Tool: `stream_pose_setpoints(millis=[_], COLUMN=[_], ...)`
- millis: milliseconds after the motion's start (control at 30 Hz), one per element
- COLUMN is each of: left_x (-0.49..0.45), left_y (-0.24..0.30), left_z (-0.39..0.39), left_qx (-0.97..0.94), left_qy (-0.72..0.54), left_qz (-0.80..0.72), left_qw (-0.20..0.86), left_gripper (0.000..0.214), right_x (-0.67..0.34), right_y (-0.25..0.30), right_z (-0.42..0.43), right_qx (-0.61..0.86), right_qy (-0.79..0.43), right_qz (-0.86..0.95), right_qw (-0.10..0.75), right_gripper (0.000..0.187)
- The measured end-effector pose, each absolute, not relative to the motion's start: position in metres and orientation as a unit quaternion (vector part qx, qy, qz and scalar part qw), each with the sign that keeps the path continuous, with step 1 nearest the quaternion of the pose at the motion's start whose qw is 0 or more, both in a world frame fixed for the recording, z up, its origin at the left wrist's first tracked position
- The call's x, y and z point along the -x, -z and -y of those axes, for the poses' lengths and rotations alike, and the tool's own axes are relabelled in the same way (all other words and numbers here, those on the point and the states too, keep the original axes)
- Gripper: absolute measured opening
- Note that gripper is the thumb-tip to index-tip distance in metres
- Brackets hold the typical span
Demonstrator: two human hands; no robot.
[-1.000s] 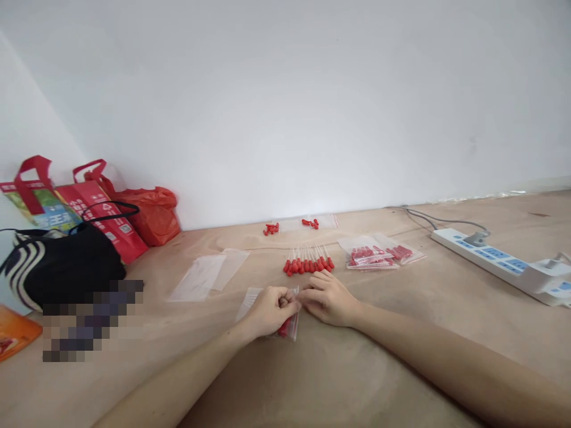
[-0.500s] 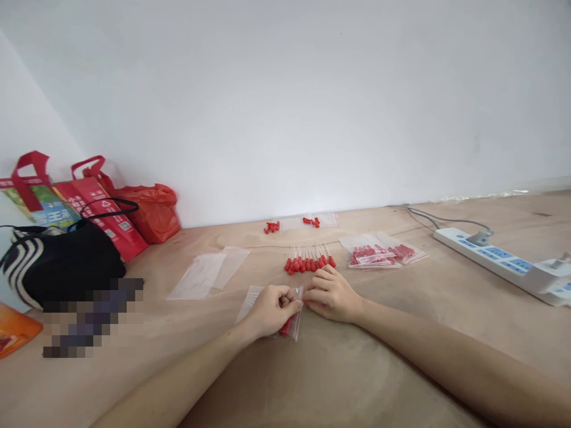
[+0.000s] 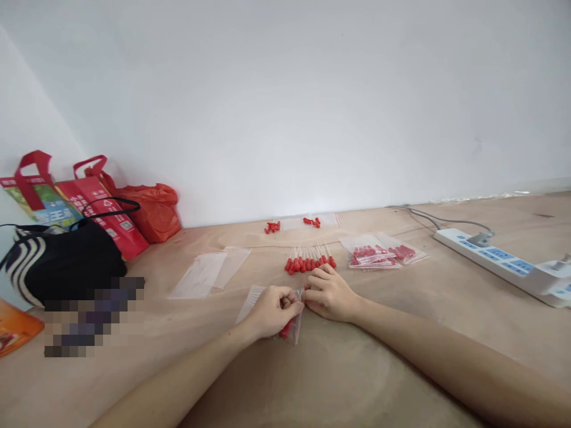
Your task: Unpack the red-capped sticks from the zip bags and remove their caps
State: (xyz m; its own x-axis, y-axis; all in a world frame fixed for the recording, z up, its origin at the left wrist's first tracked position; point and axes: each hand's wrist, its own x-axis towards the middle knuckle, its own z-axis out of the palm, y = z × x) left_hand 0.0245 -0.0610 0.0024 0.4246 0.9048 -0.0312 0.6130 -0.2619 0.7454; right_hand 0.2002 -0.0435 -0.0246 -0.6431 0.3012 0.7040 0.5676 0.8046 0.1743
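My left hand (image 3: 269,311) is closed in a pinch on the top edge of a small clear zip bag (image 3: 291,329) with red pieces inside, lying on the wooden table (image 3: 357,380). My right hand (image 3: 329,294) pinches the same edge from the right, its fingertips meeting those of the left. Just beyond my right hand lies a row of red-tipped white sticks (image 3: 308,259). Filled clear bags (image 3: 379,252) with red pieces lie to the right of that row.
Empty clear bags (image 3: 209,272) lie to the left. Loose red pieces (image 3: 271,227) sit near the wall. A white power strip (image 3: 504,264) with cable is at the right. Red shopping bags (image 3: 107,208) and a black striped bag (image 3: 57,261) stand at the left.
Both hands have stayed on the small bag's top edge, with only slight finger movement. The view has shifted a little.
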Motion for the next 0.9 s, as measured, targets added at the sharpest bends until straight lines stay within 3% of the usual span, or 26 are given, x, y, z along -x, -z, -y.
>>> stream_pose_setpoints(millis=[133,333,500,667,900], left_x=[-0.025,-0.032,-0.036,-0.036,-0.037], left_y=[-0.003,-0.011,-0.012,-0.009,-0.005], left_z=[0.062,0.066,0.065,0.060,0.056], left_qx=[-0.776,-0.828,-0.879,-0.889,-0.862], left_qy=[-0.200,-0.167,-0.138,-0.126,-0.162], left_qz=[-0.512,-0.518,-0.456,-0.440,-0.472], left_qw=[0.309,0.135,0.017,0.028,0.088], left_gripper=[0.017,0.006,0.014,0.019,0.016], right_x=[-0.201,-0.203,-0.204,-0.204,-0.201], right_y=[0.024,0.024,0.024,0.024,0.021], right_z=[0.042,0.042,0.042,0.039,0.039], right_qx=[0.229,0.202,0.195,0.194,0.160], right_qy=[0.226,0.248,0.248,0.245,0.258], right_qz=[0.875,0.875,0.877,0.874,0.887], right_qw=[0.362,0.363,0.362,0.371,0.347], right_gripper=[0.016,0.019,0.018,0.017,0.029])
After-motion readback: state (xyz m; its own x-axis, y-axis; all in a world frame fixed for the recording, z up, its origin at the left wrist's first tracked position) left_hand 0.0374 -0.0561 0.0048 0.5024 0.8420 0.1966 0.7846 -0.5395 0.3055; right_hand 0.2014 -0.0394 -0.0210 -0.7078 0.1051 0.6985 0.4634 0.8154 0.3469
